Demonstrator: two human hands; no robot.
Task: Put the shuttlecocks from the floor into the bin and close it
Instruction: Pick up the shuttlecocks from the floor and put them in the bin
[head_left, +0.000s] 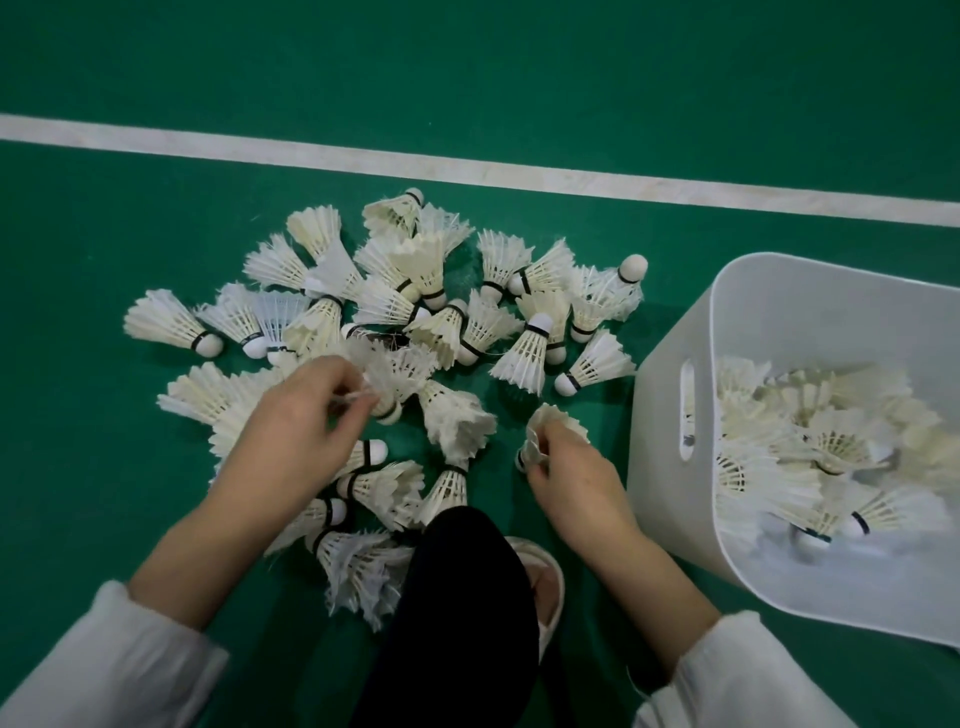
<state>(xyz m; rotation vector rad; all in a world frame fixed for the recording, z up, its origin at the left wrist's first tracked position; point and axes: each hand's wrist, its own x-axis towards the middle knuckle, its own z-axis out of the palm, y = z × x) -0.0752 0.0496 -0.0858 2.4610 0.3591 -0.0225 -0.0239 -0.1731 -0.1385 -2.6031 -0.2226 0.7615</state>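
Shuttlecocks (426, 291) lie heaped on green floor (93, 415), below white court line (311, 156); more sit inside open-topped white bin (665, 493) at right. L hand (296, 431) pinches feathers of a blurred shuttlecock (397, 376) mid-pile. R hand (576, 478) grips a second shuttlecock (550, 428) w/ curled fingers, between pile & bin.

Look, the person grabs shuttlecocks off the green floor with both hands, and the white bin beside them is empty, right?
Not empty. The head view shows the white bin holding many shuttlecocks. The rest stands: the left hand and the right hand each grip one above the green floor.
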